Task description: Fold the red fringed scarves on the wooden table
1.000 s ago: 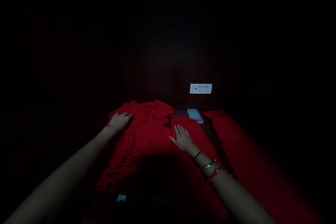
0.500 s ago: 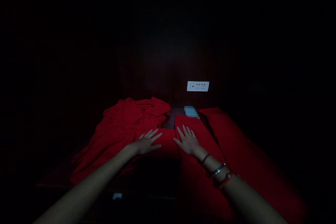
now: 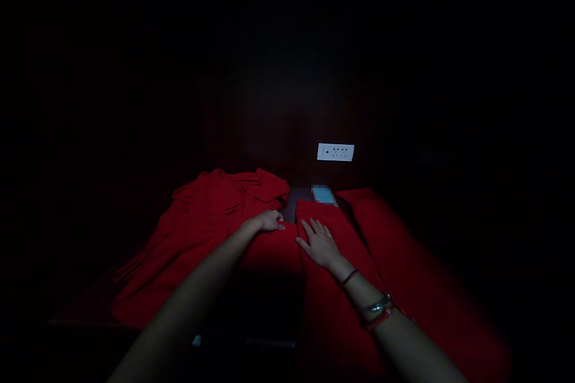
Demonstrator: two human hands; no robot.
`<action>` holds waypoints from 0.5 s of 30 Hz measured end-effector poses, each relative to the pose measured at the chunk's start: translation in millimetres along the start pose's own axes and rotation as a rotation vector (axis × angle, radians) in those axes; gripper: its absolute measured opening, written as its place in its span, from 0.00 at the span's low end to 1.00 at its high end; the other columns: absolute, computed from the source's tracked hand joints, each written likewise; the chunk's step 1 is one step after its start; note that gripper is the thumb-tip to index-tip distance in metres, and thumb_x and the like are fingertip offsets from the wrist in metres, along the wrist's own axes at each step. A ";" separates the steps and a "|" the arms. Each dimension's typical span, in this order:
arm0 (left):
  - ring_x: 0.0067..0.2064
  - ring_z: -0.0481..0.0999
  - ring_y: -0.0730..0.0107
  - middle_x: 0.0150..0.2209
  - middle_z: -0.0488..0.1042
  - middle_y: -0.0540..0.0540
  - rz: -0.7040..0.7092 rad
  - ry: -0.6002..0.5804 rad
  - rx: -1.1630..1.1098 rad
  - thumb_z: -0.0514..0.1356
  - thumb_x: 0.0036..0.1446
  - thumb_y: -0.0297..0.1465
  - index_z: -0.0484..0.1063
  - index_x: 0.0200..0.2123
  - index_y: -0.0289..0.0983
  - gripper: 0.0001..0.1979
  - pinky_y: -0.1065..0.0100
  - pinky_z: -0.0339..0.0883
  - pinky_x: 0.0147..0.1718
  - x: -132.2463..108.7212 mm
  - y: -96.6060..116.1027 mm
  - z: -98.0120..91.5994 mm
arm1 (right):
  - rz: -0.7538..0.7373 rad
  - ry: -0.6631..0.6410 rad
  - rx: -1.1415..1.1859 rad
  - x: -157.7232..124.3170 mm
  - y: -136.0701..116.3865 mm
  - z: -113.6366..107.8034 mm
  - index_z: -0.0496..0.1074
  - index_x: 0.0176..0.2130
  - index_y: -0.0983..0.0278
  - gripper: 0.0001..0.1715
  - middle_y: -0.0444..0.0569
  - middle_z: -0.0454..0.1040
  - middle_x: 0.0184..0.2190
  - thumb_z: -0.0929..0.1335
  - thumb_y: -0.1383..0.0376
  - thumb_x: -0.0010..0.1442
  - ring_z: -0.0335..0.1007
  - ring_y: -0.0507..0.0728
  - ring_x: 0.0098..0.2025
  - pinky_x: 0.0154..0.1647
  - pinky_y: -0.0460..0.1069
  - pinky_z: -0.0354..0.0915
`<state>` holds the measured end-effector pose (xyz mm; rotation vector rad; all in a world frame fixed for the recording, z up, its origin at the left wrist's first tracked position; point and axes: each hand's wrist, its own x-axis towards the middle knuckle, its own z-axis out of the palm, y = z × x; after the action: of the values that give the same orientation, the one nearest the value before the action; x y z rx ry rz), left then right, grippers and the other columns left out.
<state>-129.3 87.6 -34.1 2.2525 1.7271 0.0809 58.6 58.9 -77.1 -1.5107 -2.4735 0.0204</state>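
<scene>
My left hand (image 3: 269,221) is curled at the far edge of a red cloth (image 3: 274,248) lying across the middle, thumb and fingers closed on that edge. Flat on a long folded red cloth (image 3: 332,311) rests my right hand (image 3: 320,245), fingers stretched and a little apart. The two cloths meet between my hands. Left of them lies a rumpled heap of red garments (image 3: 211,194) with collar-like folds. Deep shadow hides the near part of the middle cloth.
Another long red cloth (image 3: 404,245) lies at the right. Behind the cloths are a pale blue blurred item (image 3: 324,194) and a strip of dark tabletop (image 3: 291,196). A white socket panel (image 3: 335,152) is on the dark back wall. Much of the surroundings is black.
My left hand has moved right and away from me, from lying spread on the cloth to closing at its far edge. My right hand stays flat in nearly the same place.
</scene>
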 end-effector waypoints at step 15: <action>0.30 0.71 0.65 0.24 0.74 0.50 -0.143 -0.463 -0.350 0.64 0.31 0.30 0.72 0.22 0.37 0.08 0.68 0.64 0.29 25.4 13.7 -26.6 | -0.020 0.127 0.197 0.4 3.8 -9.6 0.48 0.58 0.67 0.33 0.57 0.50 0.57 0.56 0.55 0.57 0.43 0.59 0.58 0.55 0.55 0.44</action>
<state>-115.5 114.0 -8.6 1.7248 1.4816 -0.1477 63.7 59.9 -68.3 -1.3618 -2.3116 0.1554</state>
